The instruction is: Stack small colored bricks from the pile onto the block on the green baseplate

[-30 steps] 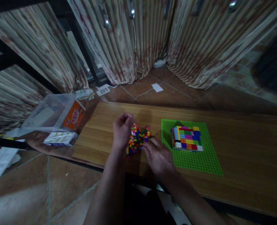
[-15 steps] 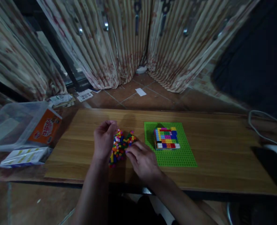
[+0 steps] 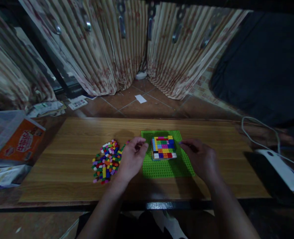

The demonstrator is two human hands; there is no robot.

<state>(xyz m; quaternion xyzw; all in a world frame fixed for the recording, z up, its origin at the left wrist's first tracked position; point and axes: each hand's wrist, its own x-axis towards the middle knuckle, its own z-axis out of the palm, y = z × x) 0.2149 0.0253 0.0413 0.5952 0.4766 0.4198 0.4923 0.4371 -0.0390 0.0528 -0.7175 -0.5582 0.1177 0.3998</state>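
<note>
A block of multicoloured toy bricks (image 3: 164,146) stands on a green studded baseplate (image 3: 168,171). To its right is my right hand (image 3: 200,159), with thumb and fingertips pinched on a small purple brick (image 3: 181,142) just above the baseplate. My left hand (image 3: 133,157) is close to the block's left side, over the baseplate's left edge. Its fingers are curled and closed toward the thumb; whatever is between them is too small or hidden to make out. A loose pile of small bricks (image 3: 107,162) lies left of my left hand, which covers part of it.
The wooden tabletop (image 3: 69,156) carries the pile and baseplate. On the left are a clear plastic bin with an orange label (image 3: 21,139) and a box (image 3: 6,176). A white device (image 3: 281,169) with a cable lies at the right end. Striped curtains (image 3: 127,49) hang beyond.
Both hands have left the brick pile and moved right, to either side of the brick block. My right hand has carried the purple brick across. The camera view has turned slightly right.
</note>
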